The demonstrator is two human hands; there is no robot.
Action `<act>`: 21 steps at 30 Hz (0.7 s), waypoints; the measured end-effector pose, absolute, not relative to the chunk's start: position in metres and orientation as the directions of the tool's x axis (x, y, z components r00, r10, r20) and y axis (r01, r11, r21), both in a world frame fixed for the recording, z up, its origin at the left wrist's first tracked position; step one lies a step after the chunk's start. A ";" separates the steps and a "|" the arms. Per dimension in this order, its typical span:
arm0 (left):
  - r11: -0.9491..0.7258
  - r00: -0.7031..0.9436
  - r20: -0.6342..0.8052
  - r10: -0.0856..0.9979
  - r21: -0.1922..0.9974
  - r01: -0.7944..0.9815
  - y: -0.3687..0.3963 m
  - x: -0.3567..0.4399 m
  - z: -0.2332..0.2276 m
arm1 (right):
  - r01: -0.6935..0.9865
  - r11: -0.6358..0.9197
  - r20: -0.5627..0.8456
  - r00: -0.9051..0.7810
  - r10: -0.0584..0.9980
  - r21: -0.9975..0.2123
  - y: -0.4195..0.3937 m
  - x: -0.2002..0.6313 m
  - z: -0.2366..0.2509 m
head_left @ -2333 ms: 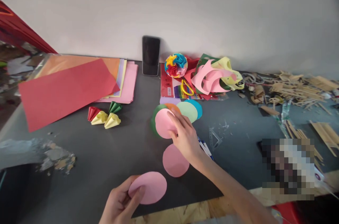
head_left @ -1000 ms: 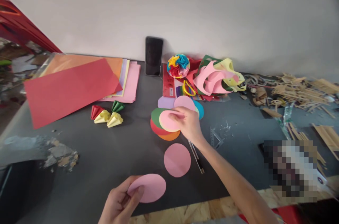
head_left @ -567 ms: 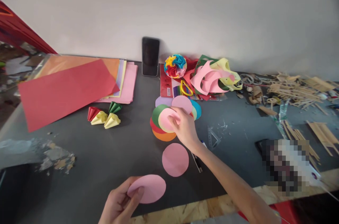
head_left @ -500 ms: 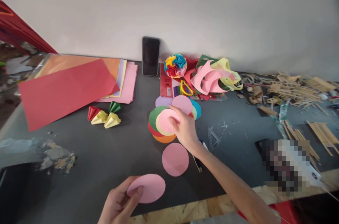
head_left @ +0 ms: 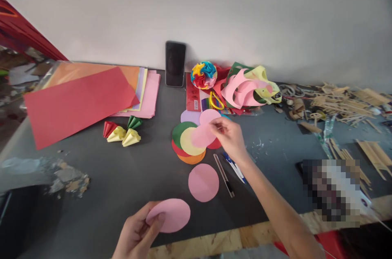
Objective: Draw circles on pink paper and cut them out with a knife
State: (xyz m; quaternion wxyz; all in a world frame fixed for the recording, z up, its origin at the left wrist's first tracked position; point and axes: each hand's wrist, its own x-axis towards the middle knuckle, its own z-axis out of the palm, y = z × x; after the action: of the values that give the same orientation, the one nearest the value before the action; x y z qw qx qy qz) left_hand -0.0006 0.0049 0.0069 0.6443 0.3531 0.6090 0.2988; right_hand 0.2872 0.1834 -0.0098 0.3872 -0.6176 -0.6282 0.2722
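My left hand (head_left: 139, 228) is closed near the table's front edge, pinching a pink paper circle (head_left: 174, 216) between thumb and fingers. Over the spread of coloured circles, my right hand (head_left: 228, 136) grips the edge of another pink paper circle (head_left: 202, 136), slightly blurred. Beneath it lie a yellow circle (head_left: 186, 141), a green circle (head_left: 178, 132), an orange circle (head_left: 192, 160) and a purple circle (head_left: 189, 116), partly overlapping. One more pink circle (head_left: 203, 183) rests flat between my two hands. A pen (head_left: 224, 175) and a blue-and-white tool (head_left: 235, 168) lie beside my right forearm.
Folded paper cones (head_left: 122, 130) and a red sheet (head_left: 82, 106) on stacked paper lie left. A phone (head_left: 175, 63) leans on the wall beside a colourful paper ball (head_left: 203, 75) and paper offcuts (head_left: 245, 89). Wooden sticks (head_left: 339, 102) are heaped right.
My right hand has shifted right with the pink circle, uncovering more of the yellow circle, the pen and the blue-and-white tool. My left hand has barely moved.
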 end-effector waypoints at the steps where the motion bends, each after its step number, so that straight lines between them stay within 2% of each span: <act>1: 0.576 0.070 -0.578 0.813 0.816 0.054 0.005 -0.001 0.007 | 0.535 0.072 0.126 0.065 0.990 -0.842 0.181 0.292 -0.008; 3: 0.581 0.047 -0.584 0.810 0.811 0.071 0.006 -0.003 0.006 | 0.463 0.017 0.041 0.042 0.998 -0.886 0.170 0.297 -0.003; 5: 0.581 0.029 -0.583 0.812 0.811 0.071 0.006 -0.005 0.005 | 0.429 -0.063 -0.096 -0.055 0.994 -0.901 0.151 0.295 0.004; 8: 0.569 0.022 -0.571 0.821 0.820 0.062 0.007 -0.007 0.002 | 0.598 -0.063 -0.252 -0.238 0.938 -0.799 0.119 0.283 0.010; 10: 0.543 0.034 -0.548 0.835 0.833 0.103 0.005 -0.009 -0.001 | 0.730 0.047 -0.170 -0.221 0.960 -0.682 0.111 0.277 0.008; 13: 0.439 0.076 -0.463 0.883 0.872 0.218 0.001 -0.008 -0.006 | 0.845 0.120 0.090 -0.086 0.992 -0.521 0.129 0.284 -0.003; 15: 0.233 0.176 -0.300 0.938 0.918 0.319 -0.002 -0.002 -0.010 | 0.906 0.060 0.215 0.035 0.976 -0.420 0.155 0.295 -0.013; 17: -0.132 0.386 -0.027 0.922 0.915 0.381 -0.004 0.009 -0.015 | 0.949 0.012 0.280 0.081 0.957 -0.316 0.180 0.305 -0.022; 19: -0.527 0.598 0.246 0.762 0.773 0.353 -0.003 0.024 -0.020 | 0.961 0.027 0.280 0.053 0.958 -0.276 0.194 0.308 -0.030; 20: -0.670 0.640 0.349 0.685 0.648 0.363 -0.002 0.031 -0.022 | 0.959 0.039 0.275 0.042 0.960 -0.282 0.198 0.308 -0.033; 21: -0.737 0.671 0.370 0.642 0.540 0.407 -0.001 0.037 -0.024 | 0.952 0.045 0.274 0.041 0.961 -0.302 0.199 0.307 -0.035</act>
State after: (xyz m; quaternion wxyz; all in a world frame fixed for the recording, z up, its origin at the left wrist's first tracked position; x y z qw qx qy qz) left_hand 0.0374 -0.0008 -0.0240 0.2114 0.8893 0.2950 0.2783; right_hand 0.3073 0.1991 -0.0354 0.2084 -0.6908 -0.6923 0.0102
